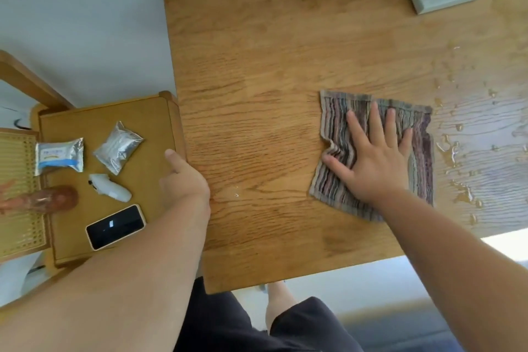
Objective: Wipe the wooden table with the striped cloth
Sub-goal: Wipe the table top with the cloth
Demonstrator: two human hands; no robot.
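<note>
Many droplets (454, 151) | on wooden table (257, 80) | right of striped cloth (337, 120)

Soft, bright daylight is filling the scene. A pale sheen is washing out the worktop (257, 66) along its right edge, where droplets (457, 151) are glinting. A white patch (508, 243) beyond the near right corner is blowing out. The wide lens is bending the worktop's edges, and the forearms (114, 294) nearest the camera are blurring. Shadows are falling faint.
</note>
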